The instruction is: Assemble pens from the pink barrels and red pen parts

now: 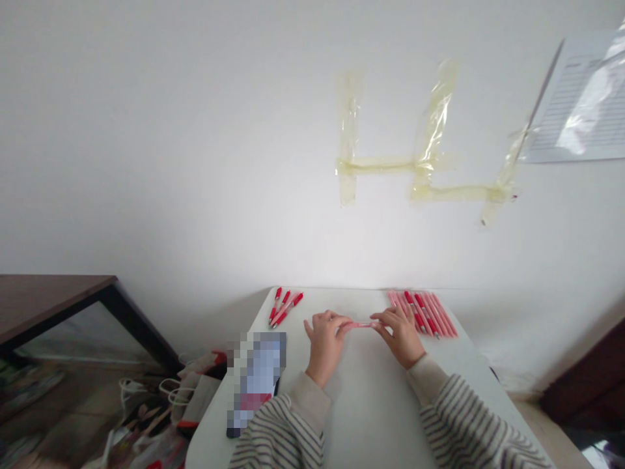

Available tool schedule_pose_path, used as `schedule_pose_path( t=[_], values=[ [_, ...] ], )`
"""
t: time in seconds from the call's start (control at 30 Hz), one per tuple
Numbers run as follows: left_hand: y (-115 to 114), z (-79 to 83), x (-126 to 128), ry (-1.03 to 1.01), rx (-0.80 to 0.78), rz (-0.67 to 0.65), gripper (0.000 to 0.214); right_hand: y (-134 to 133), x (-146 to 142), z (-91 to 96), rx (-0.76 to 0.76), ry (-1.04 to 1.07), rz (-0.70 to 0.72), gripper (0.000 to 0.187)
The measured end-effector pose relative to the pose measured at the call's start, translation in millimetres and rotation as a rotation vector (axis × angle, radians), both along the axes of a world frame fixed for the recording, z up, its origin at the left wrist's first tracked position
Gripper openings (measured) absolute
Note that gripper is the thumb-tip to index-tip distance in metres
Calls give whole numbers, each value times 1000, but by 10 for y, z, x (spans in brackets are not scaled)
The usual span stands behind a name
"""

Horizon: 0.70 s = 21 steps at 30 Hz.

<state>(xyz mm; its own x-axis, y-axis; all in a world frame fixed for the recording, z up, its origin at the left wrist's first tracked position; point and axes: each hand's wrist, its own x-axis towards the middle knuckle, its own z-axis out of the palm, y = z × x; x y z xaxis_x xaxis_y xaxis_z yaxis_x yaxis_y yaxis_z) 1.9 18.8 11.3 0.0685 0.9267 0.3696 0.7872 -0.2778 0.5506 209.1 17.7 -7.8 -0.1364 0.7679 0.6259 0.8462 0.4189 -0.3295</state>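
Between my two hands, level above the white table, is a slim pink see-through pen (362,324). My left hand (326,342) pinches its left end, while the fingertips of my right hand (398,332) close on the right end. Finer details of the pen are too small to make out. Just beyond my right hand lies a row of pink pens (442,316), with a few red-gripped pens (426,314) among them. Several red and pink pens (287,307) lie loosely together at the table's far left corner.
A phone (258,384), its screen blurred out, lies on the white table (371,417) left of my left forearm. The wall stands right behind the table. At lower left are a dark desk (53,296) and a cluttered heap with white cables (170,391).
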Motion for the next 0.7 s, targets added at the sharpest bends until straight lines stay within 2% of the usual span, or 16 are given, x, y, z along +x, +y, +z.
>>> schedule_pose_path(
  t=[0.1, 0.27, 0.7],
  values=[
    [9, -6, -5, 1, -14, 10, 17, 7, 9, -12, -12, 15, 1, 25],
    [16, -11, -9, -5, -18, -2, 16, 31, 36, -19, -35, -9, 13, 19],
    [10, 16, 3, 3, -12, 1, 17, 51, 37, -38, 1, -86, -21, 26]
  ],
)
